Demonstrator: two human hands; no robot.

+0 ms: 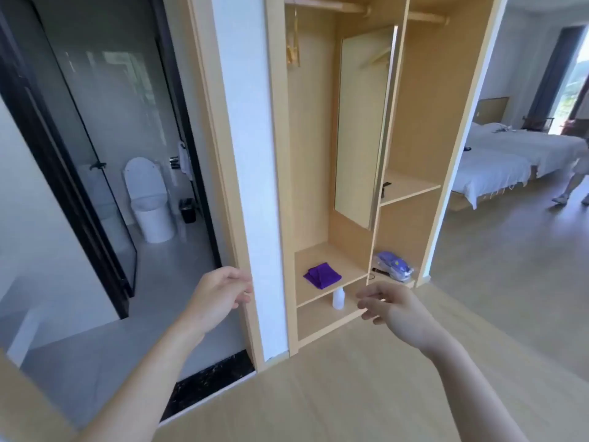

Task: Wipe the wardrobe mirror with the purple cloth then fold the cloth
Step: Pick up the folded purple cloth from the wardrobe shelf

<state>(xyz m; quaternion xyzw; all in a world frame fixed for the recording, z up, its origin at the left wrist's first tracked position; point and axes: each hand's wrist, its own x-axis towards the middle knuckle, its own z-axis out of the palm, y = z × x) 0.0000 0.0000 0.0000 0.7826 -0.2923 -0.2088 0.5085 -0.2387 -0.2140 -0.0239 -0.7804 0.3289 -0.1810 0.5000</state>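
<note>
The purple cloth [322, 275] lies folded on a low shelf inside the open wooden wardrobe [306, 154]. Above it, a tall narrow mirror [361, 122] hangs on the wardrobe's inner divider. My left hand [220, 298] is stretched out in front of the wardrobe's left edge, fingers loosely curled, holding nothing. My right hand [392, 306] reaches forward to the right of the shelf, fingers apart and empty. Both hands are short of the cloth and apart from it.
A small white bottle [338, 298] stands on the compartment below the cloth. A plastic-wrapped bundle [393, 266] lies in the right lower compartment. A bathroom with a toilet [149, 199] opens on the left. On the right are beds [497, 167] and a person's legs [573, 183].
</note>
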